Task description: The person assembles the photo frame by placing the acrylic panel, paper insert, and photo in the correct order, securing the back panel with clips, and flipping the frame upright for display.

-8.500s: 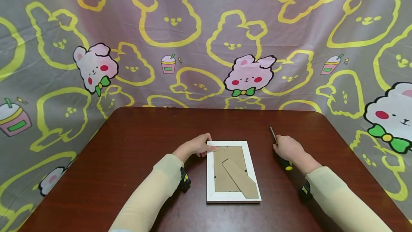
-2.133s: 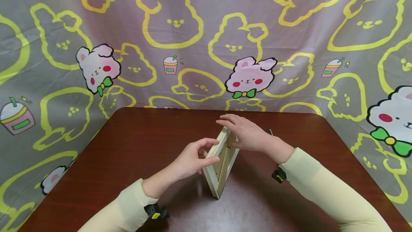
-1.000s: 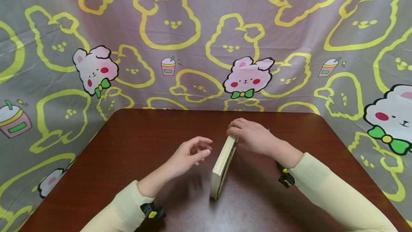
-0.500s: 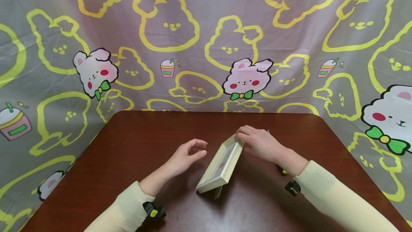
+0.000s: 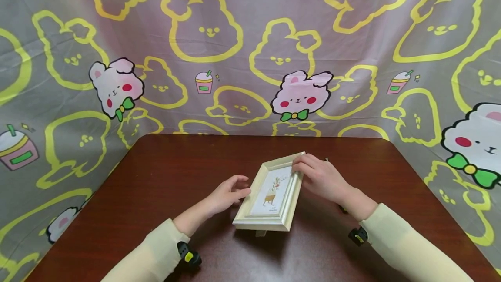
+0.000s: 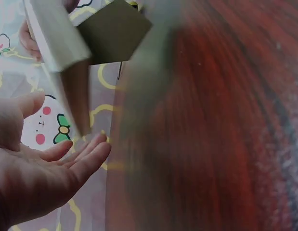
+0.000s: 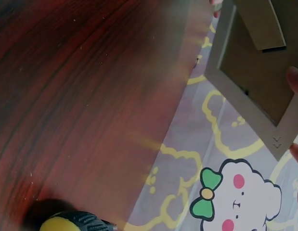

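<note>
A cream-white picture frame (image 5: 260, 222) is held tilted above the table, its front up, showing a print (image 5: 271, 193) of a plant in a brown pot. My right hand (image 5: 325, 179) grips its upper right edge, thumb on the brown back (image 7: 257, 72) in the right wrist view. The cardboard stand flap (image 6: 115, 32) juts out from the back. My left hand (image 5: 226, 195) is beside the frame's left edge, palm up and fingers loosely extended in the left wrist view. Whether its fingertips touch the frame I cannot tell.
A screwdriver with a yellow and black handle (image 7: 74, 222) lies on the dark red-brown table (image 5: 180, 164), mostly behind my right hand in the head view. A patterned cloth (image 5: 235, 68) hangs around the table's back and sides.
Earlier the frame lay face down and my right hand held the screwdriver, since put down. The frame was raised on edge, then turned face up; my left hand let go of it.
</note>
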Demonstrator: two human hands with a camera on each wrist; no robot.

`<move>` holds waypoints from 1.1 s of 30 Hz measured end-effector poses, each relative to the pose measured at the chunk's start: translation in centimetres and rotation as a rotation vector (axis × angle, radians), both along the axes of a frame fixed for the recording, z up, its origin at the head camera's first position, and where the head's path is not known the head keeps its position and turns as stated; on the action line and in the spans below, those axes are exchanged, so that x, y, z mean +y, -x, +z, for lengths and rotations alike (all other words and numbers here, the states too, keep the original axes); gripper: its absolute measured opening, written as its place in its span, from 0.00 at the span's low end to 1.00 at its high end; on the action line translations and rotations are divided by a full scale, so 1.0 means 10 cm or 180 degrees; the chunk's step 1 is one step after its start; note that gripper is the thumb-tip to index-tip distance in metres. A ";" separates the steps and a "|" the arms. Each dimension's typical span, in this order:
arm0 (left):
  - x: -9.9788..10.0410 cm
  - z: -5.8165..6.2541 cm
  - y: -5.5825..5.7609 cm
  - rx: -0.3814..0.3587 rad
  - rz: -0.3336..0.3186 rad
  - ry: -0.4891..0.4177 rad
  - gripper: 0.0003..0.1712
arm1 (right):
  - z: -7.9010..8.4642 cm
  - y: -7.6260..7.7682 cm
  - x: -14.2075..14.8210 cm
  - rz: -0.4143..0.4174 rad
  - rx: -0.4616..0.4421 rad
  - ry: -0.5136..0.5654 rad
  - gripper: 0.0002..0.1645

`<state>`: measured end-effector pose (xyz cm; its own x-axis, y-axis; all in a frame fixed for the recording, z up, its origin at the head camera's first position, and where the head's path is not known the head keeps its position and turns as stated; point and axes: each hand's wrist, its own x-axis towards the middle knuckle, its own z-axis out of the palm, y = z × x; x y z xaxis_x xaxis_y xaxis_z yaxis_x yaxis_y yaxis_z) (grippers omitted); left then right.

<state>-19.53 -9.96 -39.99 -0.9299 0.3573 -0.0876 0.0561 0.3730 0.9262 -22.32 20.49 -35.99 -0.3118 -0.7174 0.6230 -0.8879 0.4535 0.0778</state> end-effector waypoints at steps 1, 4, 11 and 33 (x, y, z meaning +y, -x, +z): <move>0.00 -0.01 0.01 -0.0080 -0.0005 -0.0023 0.28 | 0.00 0.00 0.00 0.0007 0.0013 0.0034 0.22; -0.02 -0.05 0.01 -0.0312 -0.0069 -0.0113 0.30 | 0.00 -0.02 0.00 0.0034 0.0036 0.0141 0.23; -0.05 -0.07 -0.01 -0.0693 -0.0335 -0.0482 0.29 | -0.02 -0.02 0.00 0.0089 0.0044 0.0230 0.22; -0.08 -0.03 -0.05 -0.1311 -0.0404 -0.1235 0.28 | -0.09 0.03 0.07 -0.0029 -0.0076 0.0204 0.29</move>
